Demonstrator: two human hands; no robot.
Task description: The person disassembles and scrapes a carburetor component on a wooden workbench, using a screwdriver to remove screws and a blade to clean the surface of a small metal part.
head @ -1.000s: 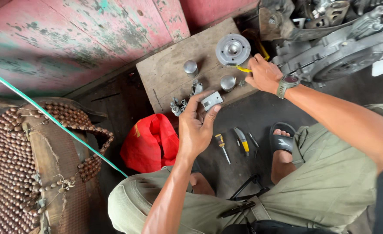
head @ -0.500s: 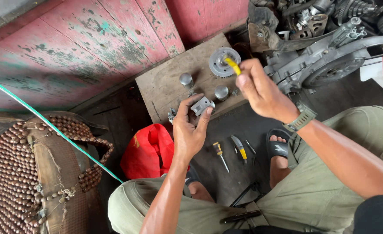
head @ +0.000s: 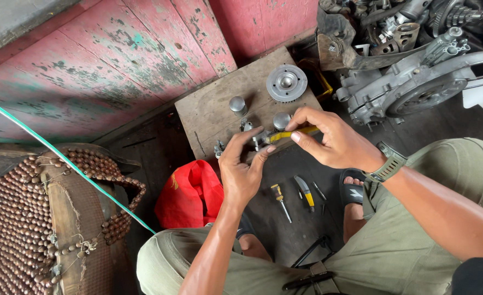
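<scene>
My left hand (head: pixel 242 170) grips a small grey metal part (head: pixel 257 137) between thumb and fingers, just above the near edge of a wooden board (head: pixel 208 109). My right hand (head: pixel 329 143) holds a yellow-handled tool (head: pixel 292 134) and its tip meets the metal part. On the board lie a round toothed metal disc (head: pixel 287 83), a short metal cylinder (head: pixel 237 105) and another cylinder (head: pixel 281 120). A watch sits on my right wrist.
A red bag (head: pixel 189 194) lies on the dark floor left of my knee. A small screwdriver (head: pixel 280 201) and a yellow-handled cutter (head: pixel 305 192) lie on the floor. An engine casing (head: pixel 416 93) stands at right. A beaded seat cover (head: pixel 17 218) is at left.
My right hand picked up the yellow-handled tool near the toothed disc and brought it down and left to the metal part in my left hand.
</scene>
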